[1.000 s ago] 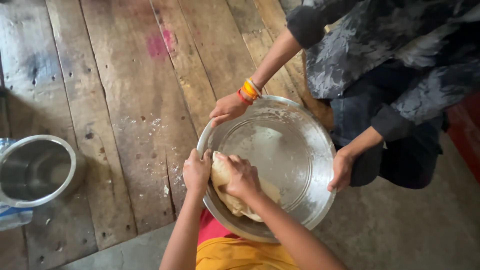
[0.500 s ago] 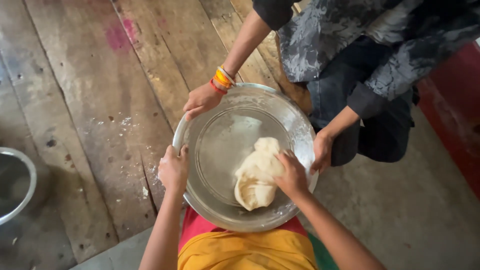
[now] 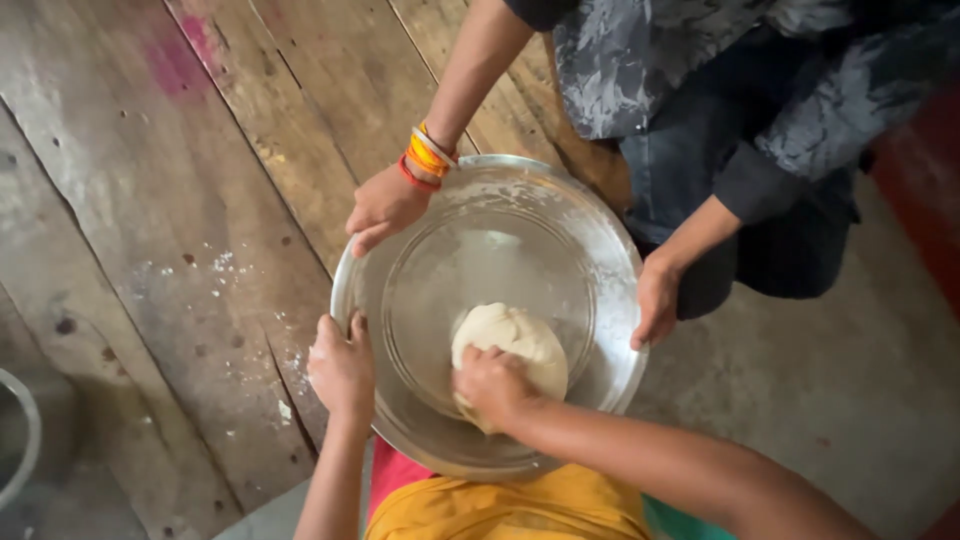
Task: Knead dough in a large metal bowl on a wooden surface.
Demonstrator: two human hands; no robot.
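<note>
At the far left edge I see the rim of a second round metal vessel (image 3: pixel 22 440) resting on the worn wooden plank floor (image 3: pixel 150 250), which is dusted with specks of flour. Moving right, my left hand (image 3: pixel 342 368) curls over the near-left rim of the wide, shallow round steel bowl (image 3: pixel 600 270), fingers closed on the edge. Above it, another person's hand with orange and red bangles (image 3: pixel 385 208) grips the far-left rim of that same bowl. Inside the bowl, toward its near side, sits the pale, rounded lump of dough (image 3: pixel 515 340). My right hand (image 3: pixel 492 385) is balled into a fist and pressed down on the dough's near edge. Further right, the other person's second hand (image 3: pixel 657 300) clasps the bowl's right rim.
</note>
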